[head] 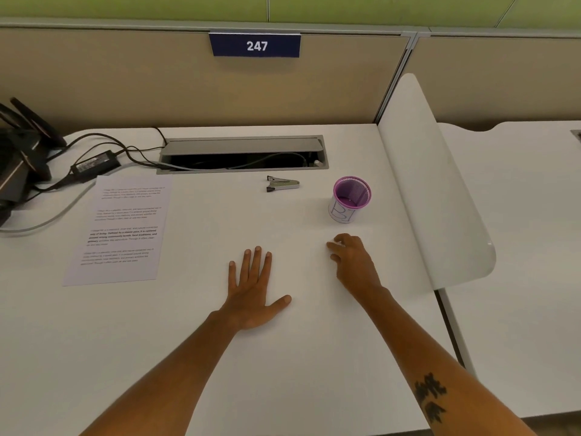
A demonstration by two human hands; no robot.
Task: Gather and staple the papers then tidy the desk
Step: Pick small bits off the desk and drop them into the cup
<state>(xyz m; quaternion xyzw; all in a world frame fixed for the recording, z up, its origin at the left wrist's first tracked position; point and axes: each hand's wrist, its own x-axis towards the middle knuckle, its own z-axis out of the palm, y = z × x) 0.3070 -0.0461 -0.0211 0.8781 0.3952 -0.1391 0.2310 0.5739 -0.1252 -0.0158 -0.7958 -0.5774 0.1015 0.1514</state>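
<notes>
On smooth white desk [283, 372], left hand [251, 291] flat, fingers spread; right hand [353, 262] curled, empty.

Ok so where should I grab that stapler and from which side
Probably pinch the stapler across its closed silver end, on the right. It lies flat on the desk, with its dark tips spread open toward the left, so the right end is the solid, narrow part. Come from above with the right hand, which is nearer and empty, staying left of the purple cup.

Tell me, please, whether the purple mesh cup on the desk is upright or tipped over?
Upright. The purple mesh cup stands on its base on the desk with its round rim facing up, and its inside looks empty.
</notes>
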